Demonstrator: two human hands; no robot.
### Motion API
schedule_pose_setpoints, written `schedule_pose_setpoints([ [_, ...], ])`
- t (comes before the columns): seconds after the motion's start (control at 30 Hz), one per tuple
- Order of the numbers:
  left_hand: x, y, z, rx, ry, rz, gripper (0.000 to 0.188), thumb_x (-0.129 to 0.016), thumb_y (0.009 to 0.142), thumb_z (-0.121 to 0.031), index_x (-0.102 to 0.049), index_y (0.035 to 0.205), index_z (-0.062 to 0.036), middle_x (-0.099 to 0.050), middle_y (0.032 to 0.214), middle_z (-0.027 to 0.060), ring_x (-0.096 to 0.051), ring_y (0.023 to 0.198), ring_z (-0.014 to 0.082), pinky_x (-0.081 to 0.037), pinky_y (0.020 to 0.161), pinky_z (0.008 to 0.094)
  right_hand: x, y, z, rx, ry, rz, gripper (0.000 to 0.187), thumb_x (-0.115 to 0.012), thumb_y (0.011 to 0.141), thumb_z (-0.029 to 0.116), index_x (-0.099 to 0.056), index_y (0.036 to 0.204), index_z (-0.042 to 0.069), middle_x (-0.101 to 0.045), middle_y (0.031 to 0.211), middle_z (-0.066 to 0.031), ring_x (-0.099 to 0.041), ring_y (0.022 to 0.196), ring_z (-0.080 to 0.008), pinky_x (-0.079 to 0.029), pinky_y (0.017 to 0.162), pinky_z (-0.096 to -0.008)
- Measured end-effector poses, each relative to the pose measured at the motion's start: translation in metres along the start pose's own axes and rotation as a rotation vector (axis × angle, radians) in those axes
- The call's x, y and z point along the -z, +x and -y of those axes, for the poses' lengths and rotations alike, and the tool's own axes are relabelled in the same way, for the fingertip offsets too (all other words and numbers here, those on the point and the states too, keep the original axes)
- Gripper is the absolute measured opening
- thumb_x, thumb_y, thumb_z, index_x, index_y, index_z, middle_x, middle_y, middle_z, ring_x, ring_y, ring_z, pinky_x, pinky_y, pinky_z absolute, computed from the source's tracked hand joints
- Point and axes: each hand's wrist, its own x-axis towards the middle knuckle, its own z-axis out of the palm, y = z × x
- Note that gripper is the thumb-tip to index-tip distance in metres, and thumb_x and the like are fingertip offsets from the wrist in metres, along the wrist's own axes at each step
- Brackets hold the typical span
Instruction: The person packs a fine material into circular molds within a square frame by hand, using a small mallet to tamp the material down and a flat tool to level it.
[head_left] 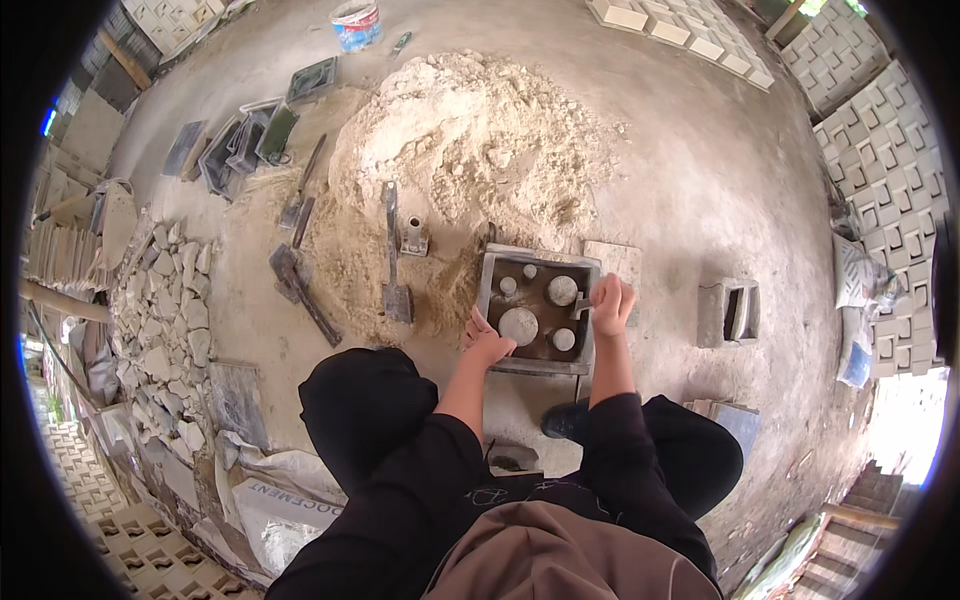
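Observation:
A square grey mould (488, 290) lies on the floor in front of me. Its inside has a dark brown bottom with several round pale pieces of different sizes, the largest disc (518, 327) at the near left. My left hand (486, 341) is closed over the mould's left rim near the front corner, thumb toward the inside. My right hand (611, 303) is a fist just above the right rim. A small grey end shows beside its fingers, over the mould; what it belongs to is hidden.
Beyond the mould rises a heap of pale sandy powder (470, 130). Left of it lie a short shovel (397, 300), a small metal block with a tube (414, 238) and a hammer-like tool (300, 285). A hollow block (727, 312) stands right; broken stones (165, 330) lie far left.

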Motion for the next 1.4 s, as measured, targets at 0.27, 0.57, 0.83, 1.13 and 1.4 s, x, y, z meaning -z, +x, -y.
schedule_pose_setpoints([
  [0.27,0.003,0.008,0.018,0.024,-0.036,-0.018,0.113,-0.06,0.054,-0.022,0.02,0.133,-0.0109,-0.004,0.14,0.0171,-0.003,0.129,0.0384,-0.015,0.103,0.0509,-0.007,0.003,0.027,-0.047,0.206,-0.186,0.042,-0.035,0.089,0.017,-0.026,0.048,0.01,-0.027,0.042,0.0,-0.025,0.037,-0.0086,-0.021,0.035,-0.0245],
  [0.57,0.001,0.003,0.013,0.041,-0.071,-0.01,0.114,-0.061,0.056,-0.021,0.022,0.133,-0.0117,-0.002,0.141,0.0152,-0.004,0.13,0.0358,-0.017,0.102,0.0522,0.006,0.009,0.041,-0.005,0.214,-0.223,0.038,-0.035,0.088,0.018,-0.026,0.051,0.01,-0.024,0.044,0.0013,-0.022,0.037,-0.0085,-0.018,0.036,-0.0239],
  [0.83,0.003,-0.004,0.007,0.053,-0.077,0.011,0.112,-0.062,0.058,-0.022,0.019,0.135,-0.0157,-0.007,0.141,0.0118,-0.009,0.129,0.036,-0.017,0.098,0.058,0.006,0.003,0.032,-0.09,0.189,-0.194,0.037,-0.036,0.086,0.017,-0.027,0.051,0.011,-0.023,0.044,0.0022,-0.023,0.037,-0.0087,-0.018,0.035,-0.0241],
  [1.13,0.011,-0.013,0.002,0.074,-0.048,0.028,0.109,-0.062,0.061,-0.029,0.016,0.136,-0.0155,-0.009,0.141,0.0119,-0.012,0.129,0.0344,-0.017,0.099,0.0576,-0.009,0.005,0.026,-0.07,0.047,-0.113,0.042,-0.032,0.09,0.015,-0.027,0.048,0.009,-0.03,0.042,0.0001,-0.028,0.037,-0.008,-0.019,0.036,-0.0236],
  [1.4,0.008,-0.009,-0.004,0.055,-0.081,0.032,0.113,-0.062,0.056,-0.023,0.018,0.135,-0.0135,-0.008,0.14,0.0144,-0.01,0.129,0.0367,-0.017,0.1,0.0547,-0.01,0.023,0.006,-0.041,0.026,-0.101,0.041,-0.034,0.088,0.016,-0.025,0.049,0.01,-0.026,0.043,0.0011,-0.025,0.037,-0.0081,-0.018,0.036,-0.0242],
])
